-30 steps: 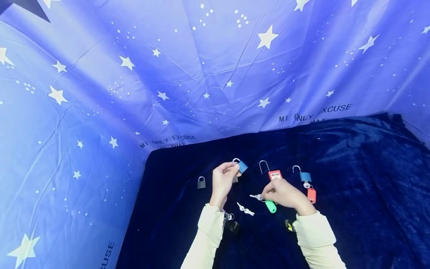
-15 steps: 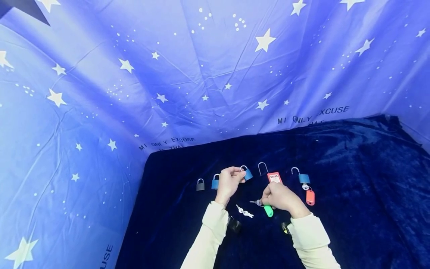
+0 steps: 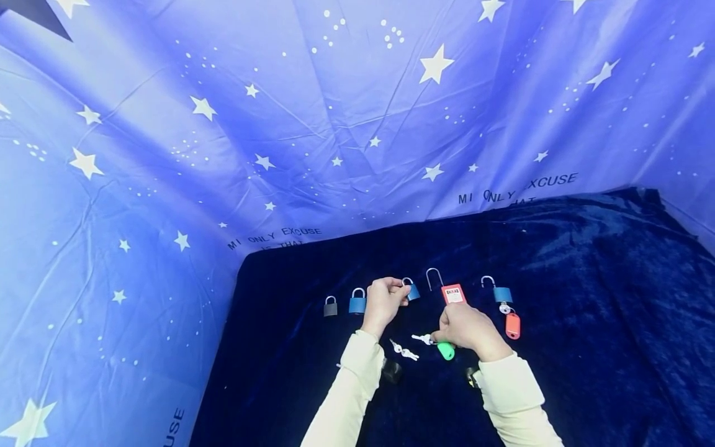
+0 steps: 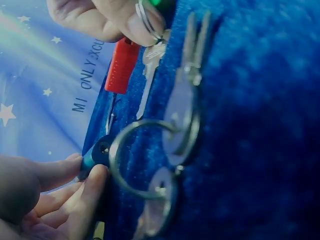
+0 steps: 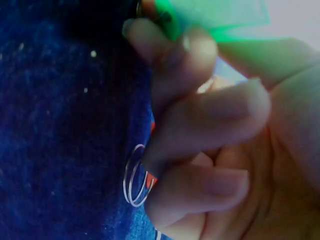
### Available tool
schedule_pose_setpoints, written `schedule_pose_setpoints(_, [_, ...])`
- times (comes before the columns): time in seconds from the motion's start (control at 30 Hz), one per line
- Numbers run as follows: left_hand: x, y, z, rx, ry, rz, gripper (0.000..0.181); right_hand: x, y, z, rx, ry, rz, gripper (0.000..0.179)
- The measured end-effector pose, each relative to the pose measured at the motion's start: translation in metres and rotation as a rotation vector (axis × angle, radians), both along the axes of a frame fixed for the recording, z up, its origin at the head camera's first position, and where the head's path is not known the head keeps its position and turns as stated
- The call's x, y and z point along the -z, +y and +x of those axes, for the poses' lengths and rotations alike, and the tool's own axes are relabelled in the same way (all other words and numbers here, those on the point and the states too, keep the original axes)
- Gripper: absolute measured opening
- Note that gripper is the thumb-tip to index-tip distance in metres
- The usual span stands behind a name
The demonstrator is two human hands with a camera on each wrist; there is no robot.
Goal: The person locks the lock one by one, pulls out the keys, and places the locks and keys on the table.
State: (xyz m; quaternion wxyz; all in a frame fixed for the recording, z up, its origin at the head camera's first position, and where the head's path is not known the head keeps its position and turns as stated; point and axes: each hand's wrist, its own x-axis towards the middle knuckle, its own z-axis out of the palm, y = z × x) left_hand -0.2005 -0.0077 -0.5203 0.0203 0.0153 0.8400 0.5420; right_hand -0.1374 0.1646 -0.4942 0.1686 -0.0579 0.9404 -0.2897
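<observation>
My left hand (image 3: 385, 302) pinches a small blue padlock (image 3: 412, 292), its shackle pointing up and away. In the left wrist view, thumb and fingertips grip the body of that padlock (image 4: 96, 156), and a round hole shows in its underside. A key ring with a green tag (image 3: 445, 351) and silver keys (image 3: 422, 339) is in my right hand (image 3: 466, 326), just below a red padlock (image 3: 453, 294) with a tall raised shackle. The left wrist view shows right-hand fingertips pinching the ring, with a key (image 4: 150, 70) pointing down from it. The green tag (image 5: 225, 20) fills the right wrist view's top.
Left of the hands stand a grey padlock (image 3: 331, 306) and another blue padlock (image 3: 357, 302). At right lies a blue padlock (image 3: 503, 295) with a key and red tag (image 3: 512, 326). Loose keys (image 3: 404, 351) and a dark object (image 3: 392, 370) lie nearer on the navy cloth (image 3: 603, 298).
My left hand has moved right and slightly nearer with its blue padlock, uncovering the second blue padlock. The right hand has shifted slightly toward me with the keys.
</observation>
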Motion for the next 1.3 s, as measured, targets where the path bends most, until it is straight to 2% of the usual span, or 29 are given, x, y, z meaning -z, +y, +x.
schedule_pose_setpoints(0.17, [-0.002,-0.001,0.0,0.022,0.002,-0.021,0.019,-0.002,0.0,0.001,-0.006,-0.009,0.023,0.037])
schedule_pose_setpoints(0.27, [-0.004,-0.001,0.0,0.029,0.02,-0.072,0.019,-0.004,0.001,0.002,-0.005,0.01,0.04,0.038])
schedule_pose_setpoints(0.37, [-0.009,-0.002,0.001,0.016,0.044,-0.114,0.018,-0.006,0.002,0.002,0.001,0.019,0.046,0.038])
schedule_pose_setpoints(0.47, [-0.015,-0.004,0.002,-0.008,0.06,-0.112,0.018,-0.007,0.003,0.002,0.001,0.02,0.04,0.038])
schedule_pose_setpoints(0.67, [-0.029,-0.005,0.008,-0.022,0.068,-0.022,0.019,-0.01,0.01,0.0,0.004,0.029,0.012,0.036])
schedule_pose_setpoints(0.83, [-0.036,-0.003,0.015,-0.021,0.059,0.097,0.019,-0.013,0.021,-0.001,-0.01,0.058,-0.111,0.036])
schedule_pose_setpoints(1.03, [-0.035,0.004,0.02,-0.035,0.069,0.207,0.019,-0.017,0.037,-0.008,0.024,0.186,-0.202,0.032])
schedule_pose_setpoints(1.13, [-0.032,0.007,0.024,-0.036,0.071,0.251,0.019,-0.018,0.043,-0.01,0.086,0.258,-0.201,0.025])
schedule_pose_setpoints(1.3, [-0.022,0.013,0.028,-0.018,0.056,0.292,0.019,-0.015,0.046,-0.012,0.191,0.308,-0.178,0.019])
